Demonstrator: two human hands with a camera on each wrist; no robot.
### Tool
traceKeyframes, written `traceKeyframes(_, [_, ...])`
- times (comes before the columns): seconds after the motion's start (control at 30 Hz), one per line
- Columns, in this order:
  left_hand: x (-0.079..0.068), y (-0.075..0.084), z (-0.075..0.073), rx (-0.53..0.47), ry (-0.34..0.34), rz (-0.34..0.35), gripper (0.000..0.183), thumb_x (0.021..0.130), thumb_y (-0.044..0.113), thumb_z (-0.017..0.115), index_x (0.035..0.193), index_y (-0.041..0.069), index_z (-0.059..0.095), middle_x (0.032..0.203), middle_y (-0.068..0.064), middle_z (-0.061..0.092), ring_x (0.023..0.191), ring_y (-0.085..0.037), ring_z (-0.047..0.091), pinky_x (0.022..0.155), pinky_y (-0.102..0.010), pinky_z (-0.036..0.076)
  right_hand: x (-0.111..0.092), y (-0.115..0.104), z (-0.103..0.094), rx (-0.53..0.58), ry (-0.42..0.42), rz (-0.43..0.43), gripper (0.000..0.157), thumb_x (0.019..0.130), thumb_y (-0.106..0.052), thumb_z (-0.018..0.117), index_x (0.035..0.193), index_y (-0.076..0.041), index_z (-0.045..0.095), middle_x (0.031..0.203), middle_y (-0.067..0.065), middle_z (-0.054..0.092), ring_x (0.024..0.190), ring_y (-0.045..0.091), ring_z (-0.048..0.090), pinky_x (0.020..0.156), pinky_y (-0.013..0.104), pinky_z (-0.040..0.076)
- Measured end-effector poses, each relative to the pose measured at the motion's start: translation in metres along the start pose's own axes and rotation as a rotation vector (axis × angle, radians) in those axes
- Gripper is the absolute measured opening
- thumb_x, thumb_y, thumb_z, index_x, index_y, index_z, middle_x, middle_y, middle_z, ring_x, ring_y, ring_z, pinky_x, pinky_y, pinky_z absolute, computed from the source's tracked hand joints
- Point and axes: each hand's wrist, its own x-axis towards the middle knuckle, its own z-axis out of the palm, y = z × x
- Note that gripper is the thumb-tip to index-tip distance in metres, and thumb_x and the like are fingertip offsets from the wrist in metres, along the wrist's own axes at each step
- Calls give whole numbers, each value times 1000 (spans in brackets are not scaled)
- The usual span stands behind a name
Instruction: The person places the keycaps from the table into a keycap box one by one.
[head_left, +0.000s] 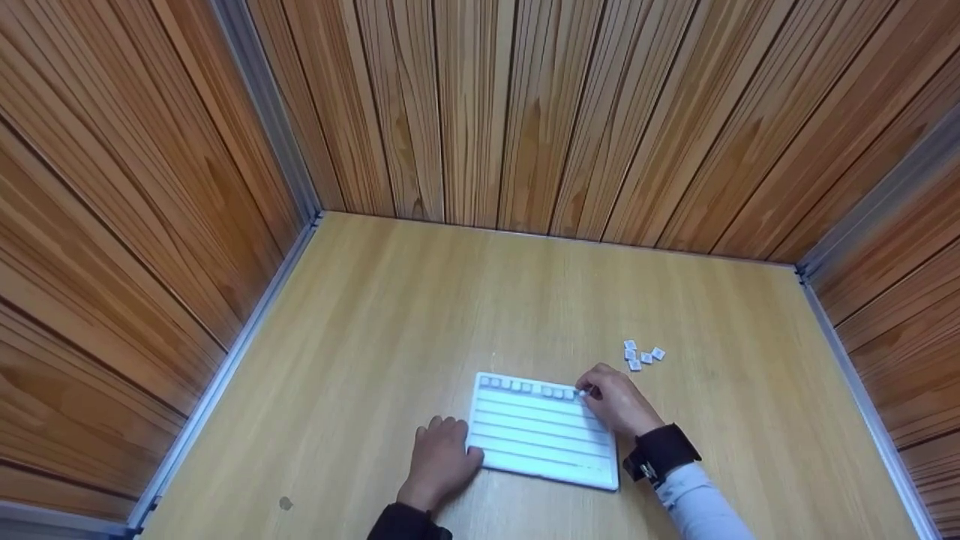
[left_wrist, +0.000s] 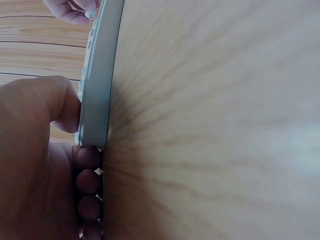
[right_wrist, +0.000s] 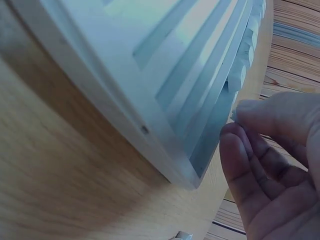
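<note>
A white board (head_left: 540, 439) with parallel ridges across it lies on the table. Along its far row stand several small white tiles (head_left: 495, 382), with a gap partway. My left hand (head_left: 441, 457) holds the board's left edge, the thumb (left_wrist: 65, 107) bent over the upper face and the fingertips low at the side. Over the right end of the tile row, my right hand (head_left: 619, 401) pinches a small white tile (right_wrist: 233, 115) between thumb and forefinger. Most of that tile is hidden by the fingertips.
Several loose white tiles (head_left: 646, 358) lie beyond the right hand on the wooden table (head_left: 420, 300). Wood-panelled walls (head_left: 480, 112) rise at the back and both sides, with metal strips (head_left: 225, 375) along the table's edges. A dark spot (head_left: 286, 503) marks the table at front left.
</note>
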Motion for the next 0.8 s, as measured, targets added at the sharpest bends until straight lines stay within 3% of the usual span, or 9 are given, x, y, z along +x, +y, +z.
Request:
traceKeyframes(0.53, [0,2,-3,-4,-14,-13,21,82,32,59,85,11,58,77,0,46,78,-22,35,73,-39,27,3,1,8,-58,-19,-74,24,82,8,71,99,-10,71,91,-1,60,82,12,56,74,33,49])
traceKeyframes(0.8, [1,2,-3,-13,-27,-20,21,83,32,59,88,11,60,78,0,47,79,-22,36,74,-39,27,5,0,10,-44,-39,-17,24,84,4,73,101,-13,71,93,-3,59,84,13,56,77,35,49])
